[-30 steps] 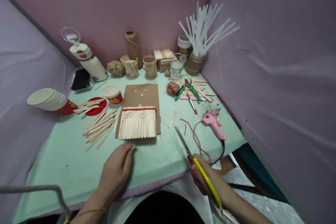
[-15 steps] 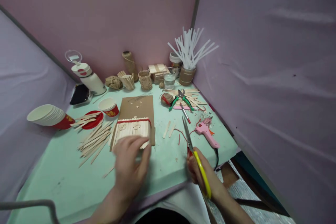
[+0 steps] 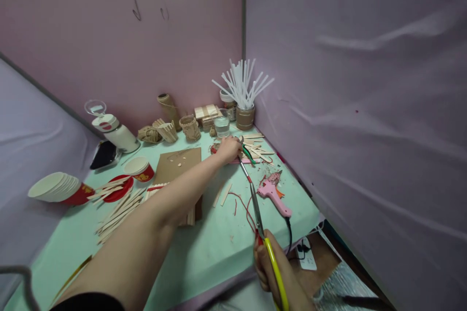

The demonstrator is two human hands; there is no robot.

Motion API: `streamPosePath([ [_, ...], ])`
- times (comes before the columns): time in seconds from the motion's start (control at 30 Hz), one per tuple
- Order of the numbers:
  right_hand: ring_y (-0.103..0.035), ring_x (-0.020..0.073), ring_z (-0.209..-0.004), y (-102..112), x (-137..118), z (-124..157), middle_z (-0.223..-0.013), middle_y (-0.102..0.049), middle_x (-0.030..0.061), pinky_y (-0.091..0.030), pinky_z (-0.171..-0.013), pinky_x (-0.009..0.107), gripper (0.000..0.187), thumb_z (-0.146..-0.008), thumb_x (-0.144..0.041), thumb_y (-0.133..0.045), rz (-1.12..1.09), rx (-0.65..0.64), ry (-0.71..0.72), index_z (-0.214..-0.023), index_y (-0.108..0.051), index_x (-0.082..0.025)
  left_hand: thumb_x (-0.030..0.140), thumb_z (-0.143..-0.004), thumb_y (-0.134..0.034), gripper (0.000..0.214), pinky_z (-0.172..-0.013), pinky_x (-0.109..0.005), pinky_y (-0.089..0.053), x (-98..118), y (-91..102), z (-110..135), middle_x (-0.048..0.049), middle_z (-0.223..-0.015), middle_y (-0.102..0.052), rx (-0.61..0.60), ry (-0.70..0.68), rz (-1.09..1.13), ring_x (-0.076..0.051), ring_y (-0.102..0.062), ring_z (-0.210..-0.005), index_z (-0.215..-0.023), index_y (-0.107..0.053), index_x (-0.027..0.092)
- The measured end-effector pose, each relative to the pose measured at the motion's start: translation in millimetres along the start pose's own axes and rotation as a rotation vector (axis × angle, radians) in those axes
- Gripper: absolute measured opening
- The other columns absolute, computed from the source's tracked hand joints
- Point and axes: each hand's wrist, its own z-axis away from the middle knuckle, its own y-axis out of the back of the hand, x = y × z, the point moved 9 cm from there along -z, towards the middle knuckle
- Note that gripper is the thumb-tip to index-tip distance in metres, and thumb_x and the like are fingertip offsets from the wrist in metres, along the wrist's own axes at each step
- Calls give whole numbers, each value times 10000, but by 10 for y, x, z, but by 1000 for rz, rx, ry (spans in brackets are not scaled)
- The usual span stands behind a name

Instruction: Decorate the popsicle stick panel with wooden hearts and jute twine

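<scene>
My right hand (image 3: 270,262) is closed around yellow-handled scissors (image 3: 257,204), blades pointing away over the table's front edge. A thin red cord (image 3: 249,215) curls across the cloth up to that hand. My left hand (image 3: 230,148) stretches far forward over green-handled pruning shears (image 3: 248,154) and a wound ball of twine (image 3: 214,148) with red on it. Its fingers are mostly hidden, so whether it grips either one is unclear. Beneath my left forearm, a panel of craft sticks (image 3: 190,217) lies on brown cardboard (image 3: 178,163), largely covered.
A pink glue gun (image 3: 273,194) with a black cord lies at the right. A red-tipped pen (image 3: 244,170) is near the shears. Stacked paper cups (image 3: 54,188), loose sticks (image 3: 118,216) and a red dish (image 3: 124,189) stand left. Jars, twine and white sticks (image 3: 241,85) line the back.
My left hand has moved from above the stick panel forward and right to the shears and twine ball. My right hand still holds the scissors. The view has turned right.
</scene>
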Motion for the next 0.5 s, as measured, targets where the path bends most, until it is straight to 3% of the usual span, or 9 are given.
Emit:
streamPosePath([
  [0.17,-328,59,-503,176,121,17,-653,-384,-75,-255,-445,167,636,-657,-820,-587,-97,113,-131,-903,-462,-247,344,-924,-583,344,-892,-451,-531,29,-155,-98,-99,-1233,-592,-15,-50,-52,-230,-608,-1061,-1217,-569,164],
  [0.3,-287,45,-461,182,218,-20,-589,-348,-102,-244,-444,175,685,-601,-829,-621,-145,67,-217,-929,-468,-247,344,-926,-579,340,-887,-444,-533,10,-211,-150,-99,-1235,-592,-20,-67,-89,-226,-610,-1054,-1217,-570,168],
  [0.5,-259,49,-431,165,213,-58,-570,-324,-105,-217,-420,179,598,-690,-784,-592,-114,48,-147,-947,-478,-257,343,-928,-575,336,-884,-438,-536,36,-237,-186,-100,-1235,-592,-26,-89,-117,-222,-611,-1049,-1216,-571,170],
])
